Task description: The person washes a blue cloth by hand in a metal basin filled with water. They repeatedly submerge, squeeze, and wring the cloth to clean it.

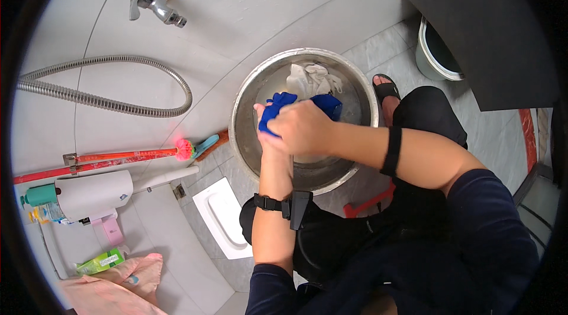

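Observation:
Over a round metal basin (245, 134), my two hands are pressed together on a wet-looking blue cloth (277, 107). My right hand (305, 127) is closed in a fist around the cloth. My left hand (267, 141) lies against it from below and is partly covered by the right. Its fingers appear wrapped around the cloth, with a fingertip or thumb showing at the left. Part of the blue cloth hangs behind my right hand toward the basin. Inside the basin, a bunched white cloth (310, 80) lies at the far side, in what looks like shallow water.
A wall tap (157, 4) and a looped metal hose (183, 93) are at the left. Below them are a red-handled brush (184, 149) and a white squat-toilet pan or tray (223, 217). A grey bucket (435, 57) stands at far right beside a dark panel (488, 31).

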`<state>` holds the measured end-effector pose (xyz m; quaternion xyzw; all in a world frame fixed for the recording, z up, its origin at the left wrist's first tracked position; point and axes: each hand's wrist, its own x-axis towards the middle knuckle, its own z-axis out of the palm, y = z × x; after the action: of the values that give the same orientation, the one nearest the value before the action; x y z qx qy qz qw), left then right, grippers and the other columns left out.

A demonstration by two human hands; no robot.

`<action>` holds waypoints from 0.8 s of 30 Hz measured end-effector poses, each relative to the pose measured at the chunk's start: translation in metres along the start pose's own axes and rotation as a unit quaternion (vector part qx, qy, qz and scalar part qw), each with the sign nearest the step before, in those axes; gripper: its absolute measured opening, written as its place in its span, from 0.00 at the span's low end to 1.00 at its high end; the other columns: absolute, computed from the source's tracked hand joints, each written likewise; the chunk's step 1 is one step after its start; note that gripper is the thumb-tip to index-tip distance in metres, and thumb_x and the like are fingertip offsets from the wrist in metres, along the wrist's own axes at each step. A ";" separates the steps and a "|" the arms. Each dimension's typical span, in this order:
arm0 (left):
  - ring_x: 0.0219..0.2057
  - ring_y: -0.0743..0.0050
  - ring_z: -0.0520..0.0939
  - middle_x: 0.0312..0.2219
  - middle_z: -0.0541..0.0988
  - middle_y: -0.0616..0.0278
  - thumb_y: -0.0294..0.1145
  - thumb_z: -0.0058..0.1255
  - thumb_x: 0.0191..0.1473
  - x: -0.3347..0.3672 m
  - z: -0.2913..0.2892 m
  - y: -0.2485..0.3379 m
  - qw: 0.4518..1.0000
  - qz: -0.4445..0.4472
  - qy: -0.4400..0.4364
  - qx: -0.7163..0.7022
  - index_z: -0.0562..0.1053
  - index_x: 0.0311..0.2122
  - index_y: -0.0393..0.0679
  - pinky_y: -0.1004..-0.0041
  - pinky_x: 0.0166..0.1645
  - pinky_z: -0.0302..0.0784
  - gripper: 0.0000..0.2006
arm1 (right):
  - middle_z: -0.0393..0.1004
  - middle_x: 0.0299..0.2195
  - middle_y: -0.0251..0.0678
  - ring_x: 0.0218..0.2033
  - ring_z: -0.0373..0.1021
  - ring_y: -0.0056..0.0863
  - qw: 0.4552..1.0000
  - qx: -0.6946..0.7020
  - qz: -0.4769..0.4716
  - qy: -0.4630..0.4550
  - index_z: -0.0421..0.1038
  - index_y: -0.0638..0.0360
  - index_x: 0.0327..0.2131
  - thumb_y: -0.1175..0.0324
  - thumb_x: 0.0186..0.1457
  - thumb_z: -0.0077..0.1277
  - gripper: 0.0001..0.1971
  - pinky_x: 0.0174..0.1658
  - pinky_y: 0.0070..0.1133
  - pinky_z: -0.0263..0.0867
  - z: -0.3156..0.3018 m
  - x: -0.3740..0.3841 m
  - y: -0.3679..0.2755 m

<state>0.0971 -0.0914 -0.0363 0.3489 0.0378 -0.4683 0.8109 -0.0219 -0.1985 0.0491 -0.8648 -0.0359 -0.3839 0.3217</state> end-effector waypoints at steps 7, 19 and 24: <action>0.39 0.61 0.82 0.37 0.80 0.57 0.54 0.40 0.64 -0.017 0.093 -0.018 0.963 0.044 0.235 0.123 0.73 0.43 0.43 0.60 0.43 0.80 0.23 | 0.75 0.19 0.48 0.20 0.73 0.47 0.960 -0.097 0.260 -0.042 0.76 0.58 0.20 0.54 0.57 0.47 0.20 0.27 0.39 0.69 0.002 0.003 0.032; 0.41 0.64 0.82 0.42 0.79 0.57 0.53 0.39 0.65 -0.035 0.107 0.004 0.964 0.039 0.179 0.192 0.71 0.50 0.38 0.63 0.46 0.79 0.25 | 0.77 0.36 0.54 0.38 0.75 0.45 0.887 0.117 0.435 -0.102 0.77 0.63 0.36 0.48 0.59 0.46 0.24 0.43 0.36 0.69 -0.019 0.026 0.058; 0.50 0.60 0.78 0.48 0.77 0.57 0.55 0.31 0.67 -0.040 0.104 0.016 0.970 0.066 0.150 0.177 0.67 0.56 0.43 0.57 0.56 0.72 0.27 | 0.77 0.44 0.49 0.46 0.73 0.37 0.874 0.251 0.368 -0.193 0.72 0.61 0.49 0.43 0.53 0.55 0.31 0.49 0.31 0.66 -0.044 0.026 0.046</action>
<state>0.0602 -0.1195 0.0659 0.5553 0.0527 -0.3552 0.7501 -0.0181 -0.2654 0.0646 -0.7628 0.1282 -0.0411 0.6324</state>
